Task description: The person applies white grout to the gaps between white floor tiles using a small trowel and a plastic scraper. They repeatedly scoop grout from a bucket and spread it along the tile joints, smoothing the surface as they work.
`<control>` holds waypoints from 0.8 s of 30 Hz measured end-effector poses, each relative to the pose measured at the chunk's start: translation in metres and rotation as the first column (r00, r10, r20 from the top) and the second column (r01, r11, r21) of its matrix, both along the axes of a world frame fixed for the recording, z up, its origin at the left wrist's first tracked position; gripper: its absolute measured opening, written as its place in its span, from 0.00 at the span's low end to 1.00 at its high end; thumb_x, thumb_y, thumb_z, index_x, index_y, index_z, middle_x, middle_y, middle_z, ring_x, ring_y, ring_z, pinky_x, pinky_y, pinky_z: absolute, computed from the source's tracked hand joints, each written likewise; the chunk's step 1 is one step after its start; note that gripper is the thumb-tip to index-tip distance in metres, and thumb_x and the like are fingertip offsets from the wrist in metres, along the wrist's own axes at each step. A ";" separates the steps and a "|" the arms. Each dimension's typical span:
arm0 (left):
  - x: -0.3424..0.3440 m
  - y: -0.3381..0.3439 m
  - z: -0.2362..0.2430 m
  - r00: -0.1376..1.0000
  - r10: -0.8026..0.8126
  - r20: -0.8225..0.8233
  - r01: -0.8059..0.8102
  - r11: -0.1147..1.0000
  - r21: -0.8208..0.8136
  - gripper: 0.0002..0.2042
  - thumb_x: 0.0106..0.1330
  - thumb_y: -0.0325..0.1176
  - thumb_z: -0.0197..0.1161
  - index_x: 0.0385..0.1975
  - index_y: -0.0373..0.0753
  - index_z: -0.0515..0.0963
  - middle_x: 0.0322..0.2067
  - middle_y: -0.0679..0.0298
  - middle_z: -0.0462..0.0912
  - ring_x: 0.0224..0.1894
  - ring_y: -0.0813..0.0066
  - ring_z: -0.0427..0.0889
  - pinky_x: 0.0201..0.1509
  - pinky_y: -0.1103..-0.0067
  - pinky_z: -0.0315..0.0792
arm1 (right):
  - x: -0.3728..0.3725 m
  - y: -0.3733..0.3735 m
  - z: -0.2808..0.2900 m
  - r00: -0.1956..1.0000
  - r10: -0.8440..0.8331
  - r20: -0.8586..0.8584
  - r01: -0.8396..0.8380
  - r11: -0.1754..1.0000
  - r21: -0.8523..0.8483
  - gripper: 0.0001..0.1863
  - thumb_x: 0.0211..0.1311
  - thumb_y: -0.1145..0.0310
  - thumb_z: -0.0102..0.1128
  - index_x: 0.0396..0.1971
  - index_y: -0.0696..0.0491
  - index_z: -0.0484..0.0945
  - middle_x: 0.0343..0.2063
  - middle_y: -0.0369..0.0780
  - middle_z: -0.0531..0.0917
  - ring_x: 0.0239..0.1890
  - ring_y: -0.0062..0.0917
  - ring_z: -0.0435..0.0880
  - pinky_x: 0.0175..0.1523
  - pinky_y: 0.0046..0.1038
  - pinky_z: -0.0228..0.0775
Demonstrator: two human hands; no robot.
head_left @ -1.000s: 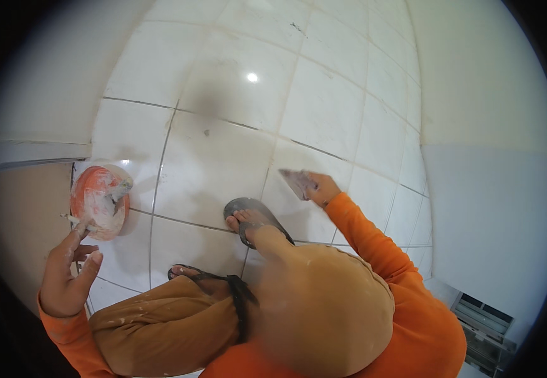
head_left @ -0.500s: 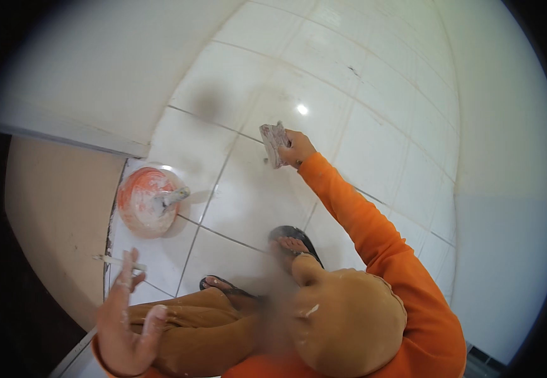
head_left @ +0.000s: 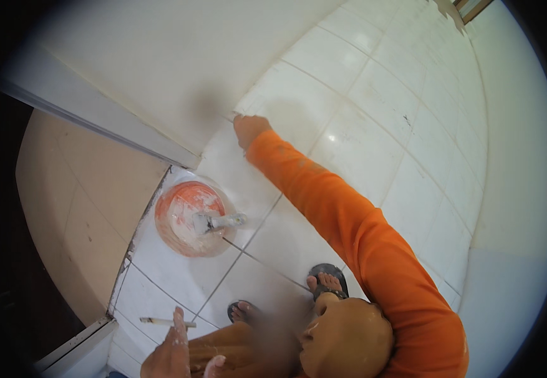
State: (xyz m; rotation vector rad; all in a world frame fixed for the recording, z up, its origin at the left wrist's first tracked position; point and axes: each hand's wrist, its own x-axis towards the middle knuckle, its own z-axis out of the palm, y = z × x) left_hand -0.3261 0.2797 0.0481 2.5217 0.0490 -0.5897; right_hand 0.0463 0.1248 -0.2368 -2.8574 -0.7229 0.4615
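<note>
My right hand [head_left: 250, 131] is closed at the end of my stretched arm, beside the foot of the white wall. Its fingers wrap a flat, putty-smeared scraper, of which only a thin edge [head_left: 225, 118] seems to show; the rest is hidden behind the hand. At the lower left, my left hand [head_left: 174, 353] is raised over my knee, with a cigarette [head_left: 160, 322] pinched between its fingers. Between the two hands, an orange bucket [head_left: 188, 190] smeared with white putty stands on the floor. A putty knife [head_left: 223, 221] lies across it, handle over the rim.
White glossy floor tiles [head_left: 355, 132] run away to the upper right. A wall corner [head_left: 191, 160] juts out just beyond the bucket, with a beige floor [head_left: 91, 189] past the threshold. My sandalled feet [head_left: 328, 277] are close below, and another wall [head_left: 512, 157] rises at right.
My right hand has swung left from over the tiles to the wall's foot, carrying the scraper. The view has shifted, so bucket and left hand appear farther right. The cigarette stays in my left hand.
</note>
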 end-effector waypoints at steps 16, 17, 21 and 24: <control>0.026 0.032 -0.001 0.999 0.035 -0.022 -0.034 0.999 0.013 0.35 0.65 0.34 0.67 0.69 0.26 0.61 0.62 0.39 0.72 0.57 0.44 0.79 0.59 0.64 0.74 | -0.058 0.015 -0.105 0.832 0.533 0.152 -0.462 0.818 -0.342 0.43 0.48 0.66 0.69 0.65 0.67 0.65 0.64 0.63 0.67 0.65 0.58 0.70 0.64 0.53 0.68; 0.020 0.032 0.001 0.999 0.048 -0.018 -0.048 0.998 0.040 0.35 0.65 0.34 0.67 0.69 0.26 0.61 0.61 0.39 0.72 0.56 0.44 0.79 0.59 0.64 0.74 | -0.064 0.011 -0.094 0.808 0.578 0.117 -0.529 0.797 -0.291 0.37 0.55 0.69 0.62 0.65 0.68 0.65 0.64 0.63 0.68 0.64 0.58 0.71 0.62 0.54 0.70; 0.013 0.023 0.007 0.989 -0.050 0.138 0.056 0.997 -0.043 0.36 0.63 0.34 0.69 0.68 0.26 0.61 0.58 0.40 0.75 0.52 0.45 0.81 0.55 0.66 0.76 | -0.057 -0.052 -0.116 0.796 0.563 0.222 -0.554 0.825 -0.109 0.27 0.57 0.75 0.59 0.61 0.57 0.74 0.53 0.52 0.81 0.58 0.45 0.79 0.55 0.43 0.77; 0.001 0.018 0.021 0.991 -0.026 0.127 0.026 1.000 0.006 0.36 0.63 0.34 0.69 0.68 0.26 0.61 0.57 0.40 0.76 0.51 0.45 0.81 0.53 0.66 0.77 | -0.021 -0.033 -0.040 0.869 0.492 0.046 -0.493 0.870 0.005 0.23 0.56 0.79 0.58 0.53 0.46 0.80 0.45 0.43 0.84 0.52 0.38 0.82 0.50 0.40 0.79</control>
